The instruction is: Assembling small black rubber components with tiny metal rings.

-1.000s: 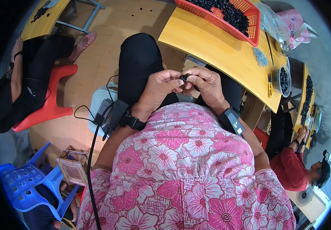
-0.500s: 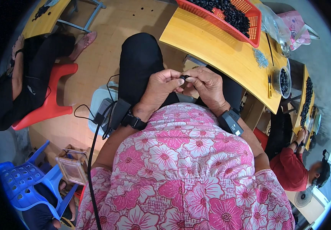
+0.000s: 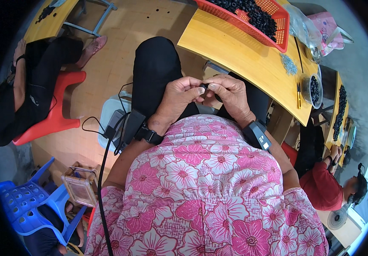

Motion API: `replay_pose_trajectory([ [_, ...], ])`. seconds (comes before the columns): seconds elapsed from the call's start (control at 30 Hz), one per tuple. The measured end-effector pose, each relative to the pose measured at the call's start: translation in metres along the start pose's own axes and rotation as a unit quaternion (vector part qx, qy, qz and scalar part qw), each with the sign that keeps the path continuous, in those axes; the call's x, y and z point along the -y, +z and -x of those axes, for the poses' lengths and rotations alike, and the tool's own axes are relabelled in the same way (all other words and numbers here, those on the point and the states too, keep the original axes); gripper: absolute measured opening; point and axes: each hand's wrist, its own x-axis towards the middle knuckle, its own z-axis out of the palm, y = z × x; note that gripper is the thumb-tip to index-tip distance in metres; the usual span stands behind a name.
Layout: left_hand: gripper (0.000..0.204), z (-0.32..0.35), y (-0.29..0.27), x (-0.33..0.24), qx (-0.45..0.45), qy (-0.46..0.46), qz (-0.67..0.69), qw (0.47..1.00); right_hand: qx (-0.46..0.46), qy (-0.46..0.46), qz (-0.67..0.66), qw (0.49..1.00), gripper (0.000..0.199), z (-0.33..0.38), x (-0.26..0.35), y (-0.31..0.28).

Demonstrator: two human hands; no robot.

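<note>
Above my lap, both hands meet at the fingertips around a small black round part (image 3: 204, 86). My left hand (image 3: 178, 99) pinches it between thumb and forefinger. From the other side my right hand (image 3: 231, 94) closes thumb and finger against the same part, covering much of it. Its exact kind is too small to make out. On the yellow table (image 3: 226, 38) ahead and to the right stands a red plastic basket (image 3: 283, 34) heaped with black ring-like parts (image 3: 258, 19). A small pile of clear bits (image 3: 288, 64) lies nearer me.
A clear tub (image 3: 307, 91) of black parts and a yellow-black cutter (image 3: 299, 96) lie by the table's right edge. One person sits on a red chair (image 3: 60, 115) at left; another in a red top (image 3: 322, 187) works at right. A blue chair (image 3: 24, 205) stands lower left.
My right wrist has turned slightly, and its fingers have shifted a little on the black part. My left hand stays where it was.
</note>
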Motion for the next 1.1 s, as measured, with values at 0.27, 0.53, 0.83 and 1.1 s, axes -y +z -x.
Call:
replay_pose_trajectory([
  [0.27,0.014,0.002,0.001,-0.003,0.004,0.001,-0.014,1.000,0.041,0.044,-0.049,0.997,0.017,-0.003,-0.004,-0.006],
  [0.53,0.015,0.001,0.000,-0.002,0.021,0.020,-0.050,0.998,0.045,0.152,-0.186,0.970,0.019,-0.002,-0.006,-0.006],
  [0.83,0.017,-0.001,0.002,0.004,-0.011,0.040,-0.030,0.999,0.079,0.201,-0.274,0.937,0.021,-0.004,0.003,-0.007],
  [1.1,0.015,-0.002,0.001,0.003,-0.010,0.085,-0.094,0.992,0.106,0.224,-0.299,0.921,0.025,-0.002,-0.003,-0.011],
])
